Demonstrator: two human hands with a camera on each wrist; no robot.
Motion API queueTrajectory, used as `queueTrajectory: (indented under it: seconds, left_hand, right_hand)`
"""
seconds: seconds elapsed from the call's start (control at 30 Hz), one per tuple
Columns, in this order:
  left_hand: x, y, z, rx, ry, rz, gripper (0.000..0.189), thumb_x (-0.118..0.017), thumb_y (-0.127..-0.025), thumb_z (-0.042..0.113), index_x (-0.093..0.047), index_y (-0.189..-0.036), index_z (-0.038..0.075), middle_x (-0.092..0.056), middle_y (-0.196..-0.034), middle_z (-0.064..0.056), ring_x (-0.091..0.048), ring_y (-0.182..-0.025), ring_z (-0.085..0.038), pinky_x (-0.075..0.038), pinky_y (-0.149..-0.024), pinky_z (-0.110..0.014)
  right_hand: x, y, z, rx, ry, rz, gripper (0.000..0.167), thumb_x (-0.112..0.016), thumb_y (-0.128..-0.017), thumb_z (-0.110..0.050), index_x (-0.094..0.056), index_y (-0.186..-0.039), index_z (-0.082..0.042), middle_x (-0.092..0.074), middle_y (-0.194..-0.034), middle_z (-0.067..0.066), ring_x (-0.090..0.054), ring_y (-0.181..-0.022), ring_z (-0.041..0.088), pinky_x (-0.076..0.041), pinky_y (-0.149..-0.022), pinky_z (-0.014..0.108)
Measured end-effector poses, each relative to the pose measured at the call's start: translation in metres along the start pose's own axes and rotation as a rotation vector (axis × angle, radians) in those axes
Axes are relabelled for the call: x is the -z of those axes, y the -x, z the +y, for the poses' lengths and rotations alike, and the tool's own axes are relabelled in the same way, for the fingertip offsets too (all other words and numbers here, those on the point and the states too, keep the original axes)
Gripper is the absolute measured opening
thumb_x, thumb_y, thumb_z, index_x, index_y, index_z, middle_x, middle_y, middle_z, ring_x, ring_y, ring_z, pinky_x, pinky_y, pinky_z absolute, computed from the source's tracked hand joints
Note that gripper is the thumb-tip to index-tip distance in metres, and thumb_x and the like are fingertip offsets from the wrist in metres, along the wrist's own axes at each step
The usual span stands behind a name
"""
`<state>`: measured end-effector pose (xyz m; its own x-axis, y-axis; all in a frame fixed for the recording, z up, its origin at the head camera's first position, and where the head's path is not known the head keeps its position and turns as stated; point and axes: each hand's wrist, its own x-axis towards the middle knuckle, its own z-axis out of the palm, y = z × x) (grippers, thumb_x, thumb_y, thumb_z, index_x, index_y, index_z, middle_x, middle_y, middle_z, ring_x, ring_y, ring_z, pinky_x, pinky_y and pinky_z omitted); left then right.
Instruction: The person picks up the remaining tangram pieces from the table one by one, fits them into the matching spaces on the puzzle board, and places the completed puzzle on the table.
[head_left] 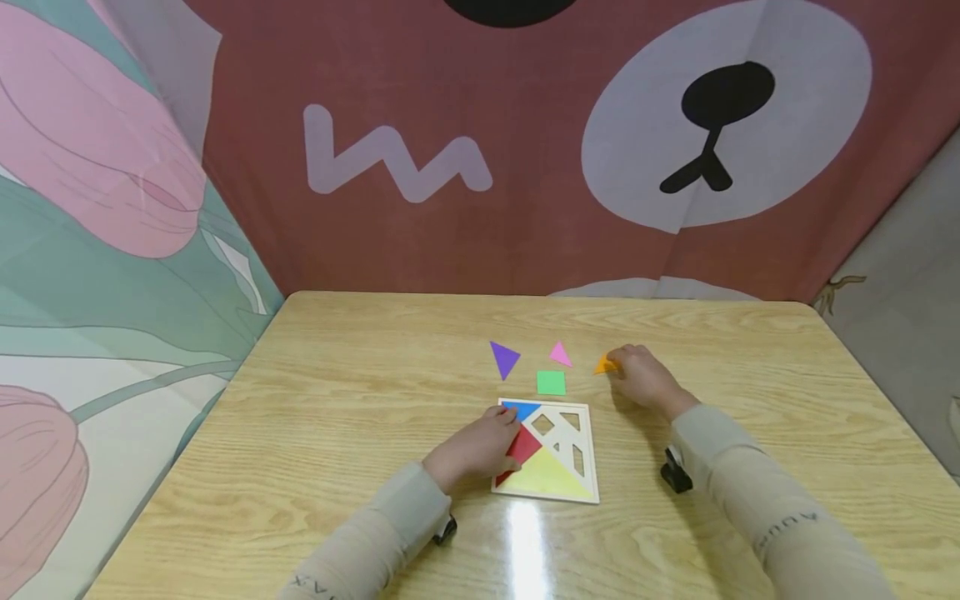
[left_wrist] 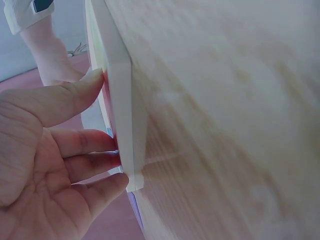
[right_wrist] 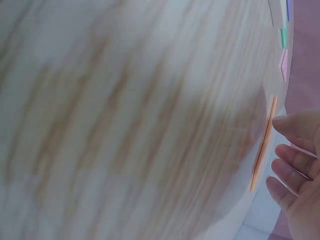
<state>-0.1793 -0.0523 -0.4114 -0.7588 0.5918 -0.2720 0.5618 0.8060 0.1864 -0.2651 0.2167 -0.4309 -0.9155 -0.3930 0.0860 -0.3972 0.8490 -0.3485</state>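
Observation:
My left hand (head_left: 476,446) rests on the left side of a white-framed tangram board (head_left: 593,454), its fingertips touching the red piece (head_left: 527,446). In the left wrist view those fingers (left_wrist: 95,142) lie spread along the board's edge (left_wrist: 125,110). A blue piece (head_left: 527,411) and a large yellow triangle (head_left: 547,475) also sit in the board, whose right part has several open cut-outs. At the back right, my right hand (head_left: 643,379) is at an orange piece (head_left: 603,365). The right wrist view shows its fingertips beside the flat orange piece (right_wrist: 263,145); firm contact is unclear.
Behind the board lie a purple triangle (head_left: 505,359), a pink triangle (head_left: 560,354) and a green square (head_left: 551,382) on the wooden table (head_left: 337,400). A printed bear cloth (head_left: 525,233) hangs at the table's far edge.

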Motion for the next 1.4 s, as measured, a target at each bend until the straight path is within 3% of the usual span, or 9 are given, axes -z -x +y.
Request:
queueTrajectory:
  seconds: [0.33, 0.73, 1.03, 1.4]
  left_hand:
    - [-0.003, -0.001, -0.003, -0.009, -0.012, 0.009, 0.062, -0.059, -0.08, 0.034, -0.039, -0.129, 0.002, -0.03, -0.136, -0.012, -0.023, -0.125, -0.026, -0.022, -0.1, -0.027]
    - [-0.003, -0.002, -0.003, -0.004, 0.006, 0.005, 0.062, -0.059, -0.081, 0.034, -0.038, -0.129, 0.001, -0.029, -0.136, -0.012, -0.022, -0.125, -0.026, -0.022, -0.1, -0.027]
    - [-0.004, -0.003, -0.005, -0.015, 0.004, 0.023, 0.06, -0.06, -0.08, 0.032, -0.041, -0.127, -0.001, -0.031, -0.135, -0.014, -0.023, -0.125, -0.027, -0.022, -0.1, -0.027]
    - [-0.004, -0.003, -0.004, -0.002, 0.009, 0.01, 0.062, -0.06, -0.08, 0.033, -0.04, -0.128, 0.0, -0.03, -0.136, -0.013, -0.022, -0.125, -0.026, -0.022, -0.1, -0.027]
  right_hand:
    - [-0.004, -0.007, 0.0, 0.012, 0.038, -0.004, 0.03, -0.06, -0.072, 0.0, -0.055, -0.1, 0.01, -0.055, -0.094, 0.02, -0.047, -0.086, 0.033, -0.04, -0.077, 0.043]
    - [-0.002, -0.016, 0.003, -0.035, 0.013, -0.055, 0.034, -0.058, -0.071, 0.0, -0.054, -0.103, 0.009, -0.054, -0.098, 0.021, -0.044, -0.088, 0.034, -0.04, -0.077, 0.044]
    - [0.0, -0.021, 0.003, 0.02, 0.075, -0.036, 0.023, -0.059, -0.071, 0.003, -0.06, -0.094, 0.007, -0.056, -0.091, 0.019, -0.047, -0.084, 0.035, -0.039, -0.076, 0.044]
    - [0.002, -0.025, 0.01, -0.047, 0.056, -0.078, 0.031, -0.066, -0.072, -0.004, -0.057, -0.1, 0.006, -0.054, -0.096, 0.021, -0.044, -0.089, 0.037, -0.039, -0.078, 0.045]
